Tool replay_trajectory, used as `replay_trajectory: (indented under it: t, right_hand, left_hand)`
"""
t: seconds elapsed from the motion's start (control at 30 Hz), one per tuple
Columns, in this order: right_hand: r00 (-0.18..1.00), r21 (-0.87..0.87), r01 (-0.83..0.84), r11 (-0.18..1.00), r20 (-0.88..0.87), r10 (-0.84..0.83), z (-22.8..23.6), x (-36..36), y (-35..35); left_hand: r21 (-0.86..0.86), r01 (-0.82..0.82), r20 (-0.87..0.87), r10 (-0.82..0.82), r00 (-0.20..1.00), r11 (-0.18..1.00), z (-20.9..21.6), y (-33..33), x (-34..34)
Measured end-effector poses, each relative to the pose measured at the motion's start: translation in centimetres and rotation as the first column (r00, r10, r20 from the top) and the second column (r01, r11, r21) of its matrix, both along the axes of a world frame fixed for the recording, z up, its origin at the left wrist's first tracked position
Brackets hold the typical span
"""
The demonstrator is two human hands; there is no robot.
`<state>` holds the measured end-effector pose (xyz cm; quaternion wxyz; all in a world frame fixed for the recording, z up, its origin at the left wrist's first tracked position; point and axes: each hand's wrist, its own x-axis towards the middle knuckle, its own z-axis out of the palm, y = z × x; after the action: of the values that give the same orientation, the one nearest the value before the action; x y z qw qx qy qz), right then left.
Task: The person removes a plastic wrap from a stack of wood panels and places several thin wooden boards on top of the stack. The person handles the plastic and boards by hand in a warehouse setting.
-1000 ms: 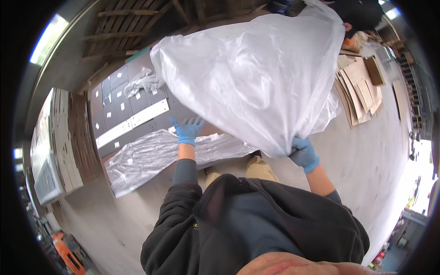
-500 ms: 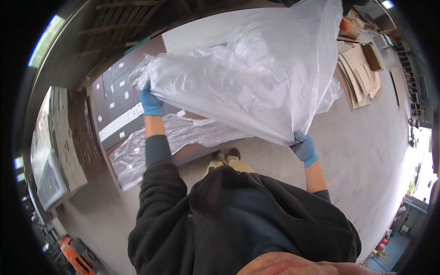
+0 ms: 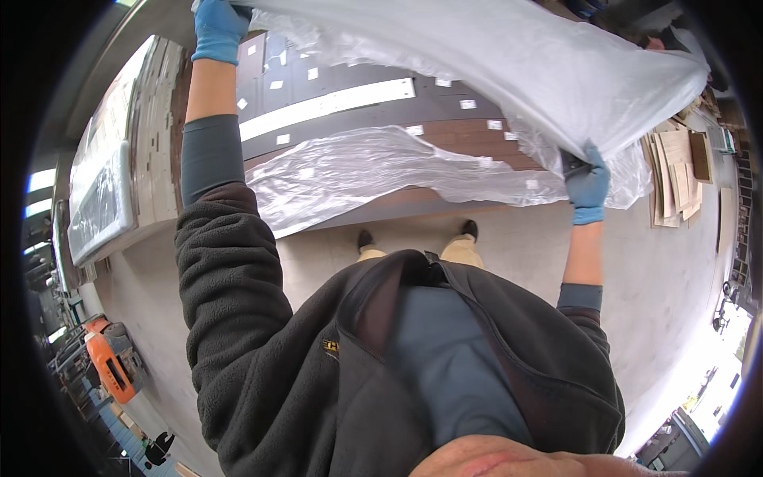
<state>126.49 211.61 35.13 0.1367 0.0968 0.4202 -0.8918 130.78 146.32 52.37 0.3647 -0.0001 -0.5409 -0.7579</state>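
Gloved in blue, the left hand (image 3: 218, 32) is at 11 o'clock in the head view and the right hand (image 3: 586, 184) between 2 and 3, with a translucent plastic sheet (image 3: 556, 71) stretched between them across 12 and 1 o'clock. That sheet hangs over the far part of a layer of dark grey and brown panels (image 3: 342, 131) and hides what lies beneath. Small white labels dot the panels, and a long white strip (image 3: 330, 109) lies across them toward 11 o'clock. Along their near edge, at 12 o'clock, spreads a crumpled clear film (image 3: 358, 171). Just short of that edge, two dark shoes (image 3: 470, 230) stand on the grey floor (image 3: 517, 254). Between 9 and 10 o'clock rises a stack of boards (image 3: 159, 135), with a plastic-wrapped bundle (image 3: 103, 195) at its outer side; flat cardboard pieces (image 3: 675, 175) lie beyond the right hand, and an orange machine (image 3: 107, 366) is at 8 o'clock. As for the grips, the left hand is closed on one end of the sheet, its fingertips partly cut off by the upper edge; the right has its fingers bent tightly around gathered plastic, folds fanning out from them.
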Motion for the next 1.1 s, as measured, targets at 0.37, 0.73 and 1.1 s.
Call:
replay_trajectory:
  t: [0.37,0.73,1.1]
  right_hand:
    - [0.939,-0.154,-0.340,0.928,-0.110,0.326,-1.7,11.6,-20.9]
    - [0.924,0.054,-0.329,0.943,0.225,0.310,-6.1,35.6,-47.7]
    - [0.978,0.161,-0.059,0.985,0.206,0.025,-2.1,50.4,-50.8]
  left_hand:
    - [-0.020,-0.119,0.402,0.117,0.908,0.993,-7.2,-4.0,23.9]
    - [0.298,-0.025,0.754,-0.219,0.619,0.954,-19.8,6.1,39.0]
    - [0.818,0.036,0.493,-0.732,0.470,0.574,-29.6,-19.0,43.8]
